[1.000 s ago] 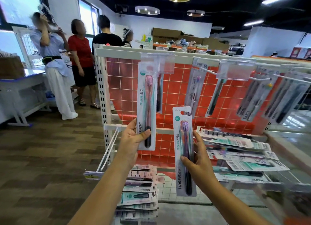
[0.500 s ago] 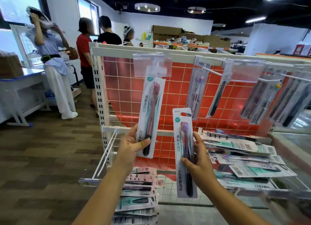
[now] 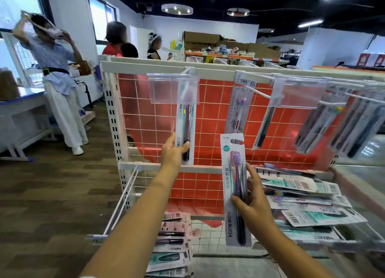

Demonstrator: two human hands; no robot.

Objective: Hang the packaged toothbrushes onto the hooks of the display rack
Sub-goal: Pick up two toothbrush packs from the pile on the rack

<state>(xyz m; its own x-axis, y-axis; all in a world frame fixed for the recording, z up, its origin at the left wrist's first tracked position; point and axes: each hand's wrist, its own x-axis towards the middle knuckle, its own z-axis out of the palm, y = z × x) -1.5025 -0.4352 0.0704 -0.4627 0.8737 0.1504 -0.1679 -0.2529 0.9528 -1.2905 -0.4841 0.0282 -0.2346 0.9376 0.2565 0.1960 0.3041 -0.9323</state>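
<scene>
Hanging is the step in hand, seen from the head camera: my left hand (image 3: 174, 150) holds the bottom of a packaged toothbrush (image 3: 185, 132) whose top is up behind the clear label holder (image 3: 173, 88) at the tip of the hook (image 3: 188, 70) on the rack (image 3: 166, 66). I cannot tell whether its hole is over the hook yet. My left grip is pinching the pack's lower edge, thumb across the front and fingers behind. My right hand (image 3: 253, 204) holds the second pack (image 3: 236, 190) upright, below and right of the first, in front of the heap of packs (image 3: 302, 196) on the rack's lower shelf. That grip is curled round the pack's lower half, forefinger lying straight along its edge. Next, I judge, the left pack needs seating on the hook before I let go, then the second goes up.
</scene>
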